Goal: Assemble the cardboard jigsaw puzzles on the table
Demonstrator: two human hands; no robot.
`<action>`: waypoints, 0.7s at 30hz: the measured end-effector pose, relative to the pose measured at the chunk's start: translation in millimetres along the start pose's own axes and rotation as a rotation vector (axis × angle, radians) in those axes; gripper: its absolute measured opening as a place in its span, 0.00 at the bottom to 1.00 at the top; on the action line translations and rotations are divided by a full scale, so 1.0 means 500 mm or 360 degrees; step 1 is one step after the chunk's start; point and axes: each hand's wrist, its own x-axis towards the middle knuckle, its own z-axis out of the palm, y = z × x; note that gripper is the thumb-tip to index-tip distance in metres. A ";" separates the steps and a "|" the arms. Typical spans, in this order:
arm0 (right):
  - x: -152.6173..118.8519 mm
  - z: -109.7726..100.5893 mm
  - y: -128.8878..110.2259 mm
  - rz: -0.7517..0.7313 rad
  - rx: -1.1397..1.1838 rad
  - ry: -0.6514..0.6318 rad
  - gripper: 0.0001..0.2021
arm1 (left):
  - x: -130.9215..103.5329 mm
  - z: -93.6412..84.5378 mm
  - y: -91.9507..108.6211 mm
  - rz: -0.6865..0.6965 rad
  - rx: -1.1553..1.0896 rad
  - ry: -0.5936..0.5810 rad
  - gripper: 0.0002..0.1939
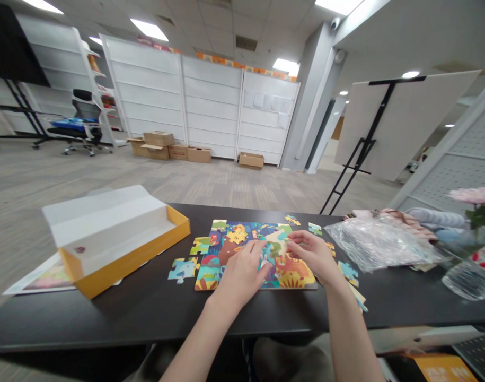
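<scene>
A colourful jigsaw puzzle [215, 265] with animal pictures lies on the black table in front of me. My left hand [242, 268] rests over its middle, fingers stretched out and thumb apart. A pale green and cream puzzle piece [277, 241] sits slightly raised over the puzzle between my hands. The fingers of my right hand [311, 252] are curled at that piece's right edge, pinching it. Left of the puzzle are a blue loose piece [182, 269] and a green-yellow piece [200, 245]. Another blue piece [349, 272] lies beside my right forearm. My hands hide part of the picture.
An open yellow box [134, 260] with a white lid stands on the left of the table [147, 313], over a printed sheet [39, 276]. At right are a clear plastic bag [385, 239] and a glass vase [473, 276] with a pink flower. More loose pieces lie behind the puzzle.
</scene>
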 end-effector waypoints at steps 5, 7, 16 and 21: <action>0.000 0.057 -0.011 0.0040 0.0199 -0.0190 0.23 | -0.002 -0.006 -0.019 -0.0072 -0.0082 0.0188 0.28; 0.001 0.068 -0.009 0.0043 0.0233 -0.0259 0.22 | -0.005 -0.012 -0.028 -0.0072 -0.0088 0.0228 0.28; -0.002 0.105 -0.007 -0.0060 0.0014 -0.0563 0.23 | -0.038 -0.071 -0.061 -0.0024 0.0042 -0.0020 0.26; 0.016 0.124 -0.007 -0.0158 -0.0166 -0.0658 0.22 | -0.052 -0.083 -0.070 -0.0052 0.0117 -0.0042 0.31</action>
